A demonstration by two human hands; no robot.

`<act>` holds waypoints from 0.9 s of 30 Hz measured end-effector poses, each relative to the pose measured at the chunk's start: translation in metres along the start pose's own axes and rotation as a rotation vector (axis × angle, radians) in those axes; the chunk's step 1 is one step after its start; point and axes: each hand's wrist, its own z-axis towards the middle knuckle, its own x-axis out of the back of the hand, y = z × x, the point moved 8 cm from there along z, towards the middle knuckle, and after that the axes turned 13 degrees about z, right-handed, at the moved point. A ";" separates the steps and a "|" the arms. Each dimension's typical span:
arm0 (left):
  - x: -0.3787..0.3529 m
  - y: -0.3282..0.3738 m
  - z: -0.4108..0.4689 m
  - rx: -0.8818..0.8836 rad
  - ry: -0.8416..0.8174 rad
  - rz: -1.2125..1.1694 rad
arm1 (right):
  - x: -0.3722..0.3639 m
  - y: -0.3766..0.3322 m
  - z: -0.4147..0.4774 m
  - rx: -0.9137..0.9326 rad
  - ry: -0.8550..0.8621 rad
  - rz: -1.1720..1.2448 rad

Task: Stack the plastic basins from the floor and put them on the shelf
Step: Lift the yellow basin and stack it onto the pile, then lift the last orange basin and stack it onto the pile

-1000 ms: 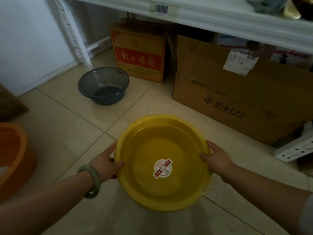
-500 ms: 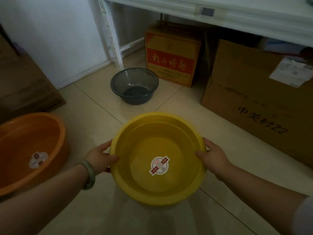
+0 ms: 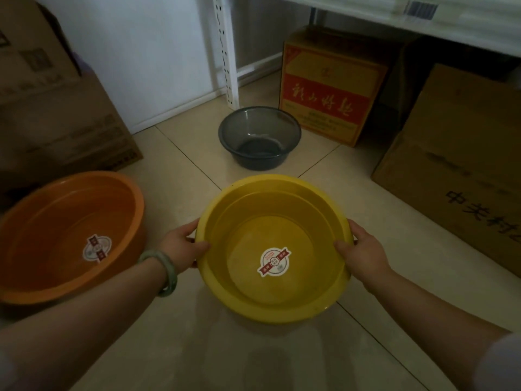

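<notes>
The yellow basin point(image 3: 275, 249) is gripped at opposite rims by the left hand point(image 3: 180, 249) and right hand point(image 3: 359, 253), held above the floor point(image 3: 180, 170) between the orange basin point(image 3: 70, 235) and grey basin point(image 3: 259, 136).

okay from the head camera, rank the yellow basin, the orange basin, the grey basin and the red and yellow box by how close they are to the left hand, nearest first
1. Yellow basin: held by the left hand at its rim.
2. Orange basin: on the floor just left of that hand.
3. Grey basin: farther ahead, by the shelf post.
4. Red and yellow box: behind the grey basin, under the shelf.
</notes>
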 end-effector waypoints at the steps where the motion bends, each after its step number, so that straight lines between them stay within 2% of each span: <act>1: 0.000 -0.001 0.000 0.001 -0.002 -0.008 | 0.000 0.000 0.000 0.001 0.001 -0.016; 7: 0.006 0.000 -0.004 -0.041 -0.022 -0.018 | -0.007 -0.005 0.000 0.018 -0.006 -0.228; 10: 0.040 0.003 -0.008 -0.149 0.147 0.134 | -0.011 -0.036 0.001 0.138 0.054 -0.312; 12: 0.071 -0.005 -0.007 -0.174 0.268 0.136 | -0.021 -0.070 0.000 0.259 0.081 -0.348; 18: 0.149 -0.067 0.003 -0.031 0.510 0.149 | -0.104 -0.170 -0.007 0.526 -0.014 -0.299; 27: 0.219 -0.170 0.000 0.290 0.761 0.211 | -0.252 -0.221 -0.036 0.579 -0.326 -0.258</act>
